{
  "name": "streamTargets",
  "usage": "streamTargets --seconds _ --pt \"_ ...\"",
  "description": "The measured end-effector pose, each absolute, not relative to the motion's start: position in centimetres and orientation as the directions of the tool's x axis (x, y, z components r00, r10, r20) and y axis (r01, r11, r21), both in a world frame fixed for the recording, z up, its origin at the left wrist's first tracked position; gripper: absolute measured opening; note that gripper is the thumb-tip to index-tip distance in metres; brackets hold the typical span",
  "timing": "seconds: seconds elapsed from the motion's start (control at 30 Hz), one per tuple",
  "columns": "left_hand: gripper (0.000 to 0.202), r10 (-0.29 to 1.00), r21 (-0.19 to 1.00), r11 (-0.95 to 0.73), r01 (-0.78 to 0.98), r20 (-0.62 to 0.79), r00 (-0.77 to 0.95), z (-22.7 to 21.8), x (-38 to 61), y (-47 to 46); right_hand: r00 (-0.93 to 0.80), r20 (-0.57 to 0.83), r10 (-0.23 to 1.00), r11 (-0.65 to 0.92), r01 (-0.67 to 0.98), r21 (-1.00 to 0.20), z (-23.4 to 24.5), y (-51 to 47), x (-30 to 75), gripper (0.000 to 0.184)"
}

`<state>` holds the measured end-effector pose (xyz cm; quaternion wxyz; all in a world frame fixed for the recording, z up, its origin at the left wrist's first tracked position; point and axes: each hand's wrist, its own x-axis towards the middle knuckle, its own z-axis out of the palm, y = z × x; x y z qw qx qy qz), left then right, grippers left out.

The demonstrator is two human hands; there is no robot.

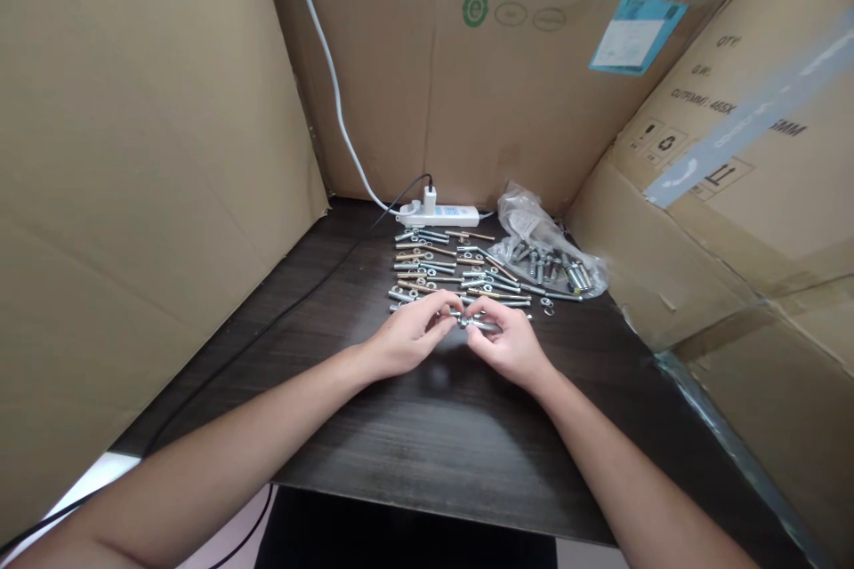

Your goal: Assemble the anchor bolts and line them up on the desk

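Above the near edge of the rows of metal parts, my two hands meet at a silvery expansion bolt (486,326). Its sleeve lies between the thumb and fingers of my right hand (517,347), which is closed on it. My left hand (406,340) is closed in a pinch at the bolt's other end, beside a nut (463,321); its fingertips partly hide that end. Just beyond my hands, several bolts (427,267), sleeves, nuts and washers lie in rows on the dark table, some silver and some brass-coloured.
A clear plastic bag (534,222) of bolts lies at the back right, with loose washers (548,307) in front. A white power strip (454,215) stands at the back; a black cable (294,307) crosses the table's left side. Cardboard walls (374,62) enclose three sides.
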<state>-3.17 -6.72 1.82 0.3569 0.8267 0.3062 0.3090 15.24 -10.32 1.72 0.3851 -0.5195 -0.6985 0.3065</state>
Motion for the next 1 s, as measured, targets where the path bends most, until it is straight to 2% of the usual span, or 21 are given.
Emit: streamTargets --seconds 0.13,0.37,0.53,0.7,0.87,1.0 --pt "0.020 0.681 0.763 -0.606 0.224 0.353 0.641 1.80 -3.14 -6.69 -0.167 0.212 0.963 0.269 0.511 -0.817 1.63 -10.32 15.22 0.010" --pt "0.019 0.685 0.794 -0.542 0.274 0.229 0.692 2.05 -3.14 -6.81 -0.204 0.226 0.952 0.303 0.552 -0.777 1.29 -10.28 15.18 0.009" --pt "0.019 0.667 0.782 -0.562 0.270 0.235 0.707 2.10 -3.25 -7.12 -0.220 0.235 0.947 0.318 0.527 -0.788 1.24 -10.40 15.13 0.009" --pt "0.020 0.653 0.788 -0.567 0.238 0.255 0.713 2.05 -3.43 -7.04 -0.177 0.206 0.962 0.268 0.494 -0.827 1.38 -10.46 15.08 0.010" --pt "0.016 0.679 0.810 -0.521 0.269 0.202 0.706 2.00 -3.30 -6.87 -0.174 0.198 0.965 0.259 0.488 -0.834 1.27 -10.37 15.19 0.008" --pt "0.030 0.641 0.820 -0.503 0.273 0.143 0.754 1.90 -3.20 -6.72 -0.167 0.181 0.969 0.238 0.450 -0.861 1.24 -10.37 15.25 0.007"
